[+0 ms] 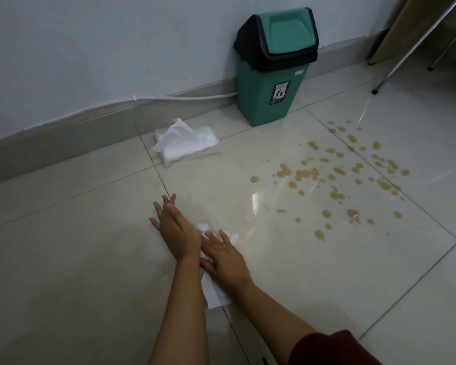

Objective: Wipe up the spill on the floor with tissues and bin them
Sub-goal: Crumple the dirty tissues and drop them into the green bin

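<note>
So the spill (353, 177) is a wide scatter of brownish drops across the glossy floor tiles (63, 259), off to the right and just in front of the green swing-lid bin (271, 69), which stands against the wall. None of that patch looks wiped yet.

The tissue (216, 293) in play is a crumpled white sheet lying flat on the floor, well to the left of the drops. The right hand (225, 259) presses down on it with straight fingers, so no real grip there, just a flat palm. The left hand (175, 230) sits just beside it, fingers spread and flat too, holding nothing, with its edge touching the tissue.

Further back, near the skirting board, there's the tissue pack (188, 143) with a sheet poking out.

My read: this is the wiping step, barely started on the main mess. The next move calls for sliding that tissue right into the drops, and probably a few more sheets from the pack, since it's a lot of liquid. Binning comes after.
</note>
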